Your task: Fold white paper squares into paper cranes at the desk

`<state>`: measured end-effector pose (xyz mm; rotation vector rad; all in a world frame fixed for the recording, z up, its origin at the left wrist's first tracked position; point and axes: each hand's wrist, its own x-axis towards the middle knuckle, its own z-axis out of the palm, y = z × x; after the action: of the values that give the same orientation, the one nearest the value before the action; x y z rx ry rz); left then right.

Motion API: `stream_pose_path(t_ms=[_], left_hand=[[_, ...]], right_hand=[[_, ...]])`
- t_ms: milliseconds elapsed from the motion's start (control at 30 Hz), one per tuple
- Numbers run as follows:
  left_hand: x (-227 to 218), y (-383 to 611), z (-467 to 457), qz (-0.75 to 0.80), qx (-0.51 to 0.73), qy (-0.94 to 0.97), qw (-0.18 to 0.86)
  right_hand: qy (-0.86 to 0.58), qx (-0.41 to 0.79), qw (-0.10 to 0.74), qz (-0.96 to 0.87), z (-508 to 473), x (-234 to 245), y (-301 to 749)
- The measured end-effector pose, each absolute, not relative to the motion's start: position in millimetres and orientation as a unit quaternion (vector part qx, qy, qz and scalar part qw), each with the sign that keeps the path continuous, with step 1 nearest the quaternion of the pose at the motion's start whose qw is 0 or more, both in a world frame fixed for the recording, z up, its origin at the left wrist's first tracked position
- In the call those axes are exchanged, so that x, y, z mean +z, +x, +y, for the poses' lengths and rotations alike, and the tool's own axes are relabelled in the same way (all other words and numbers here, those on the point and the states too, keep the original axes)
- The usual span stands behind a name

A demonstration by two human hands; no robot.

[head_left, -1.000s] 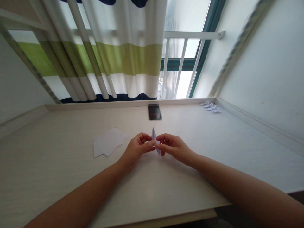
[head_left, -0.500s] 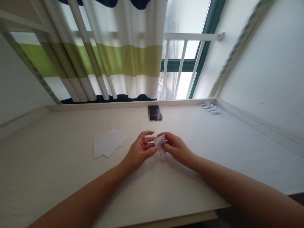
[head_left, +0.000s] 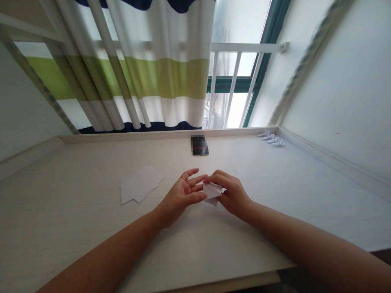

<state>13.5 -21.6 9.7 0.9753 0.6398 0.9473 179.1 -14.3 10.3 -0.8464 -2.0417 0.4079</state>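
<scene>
Folded paper: a small white piece (head_left: 211, 190) with a flat, pointed face and a lower flap hanging below; it is held between the two hands, above the table, on the near side of the phone and a little to its right.
Right hand: the hand (head_left: 232, 191) pinches the folded paper, fingers bent over its upper right part and thumb beneath; nearer than the phone and to its right.
Left hand: the hand (head_left: 185, 194) has its fingers spread and its thumb apart from them, the tips at the paper's left edge; whether they grip cannot be told. It lies nearer than the phone and mostly to its left.
Ring: a gold band (head_left: 183, 178) on a finger of the left hand.
Phone: a dark slab (head_left: 200, 145), pixelated over much of its surface.
Sheets: overlapping white papers (head_left: 139, 185), flat, to the left of the phone and nearer.
Small folds: a cluster of white pointed pieces (head_left: 271, 139), well to the right of the phone.
Table: a pale surface (head_left: 195, 254) under the phone and extending to either side of it.
Curtain: white, green and dark blue cloth (head_left: 165, 77), beyond the phone.
Railing: white bars (head_left: 233, 88), beyond the phone and to its right.
</scene>
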Motion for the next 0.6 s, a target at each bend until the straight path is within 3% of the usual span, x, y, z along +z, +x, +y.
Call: stream_pose_path(t_ms=[300, 600], left_hand=[[6.3, 14.3, -17.1, 0.347, 0.385, 0.457, 0.723], [9.9, 13.1, -16.2, 0.384, 0.408, 0.445, 0.698]], right_hand=[[-0.276, 0.080, 0.439, -0.851, -13.0, 6.7, 179.8], [-0.271, 0.109, 0.397, -0.870, -15.0, 8.7, 181.1]])
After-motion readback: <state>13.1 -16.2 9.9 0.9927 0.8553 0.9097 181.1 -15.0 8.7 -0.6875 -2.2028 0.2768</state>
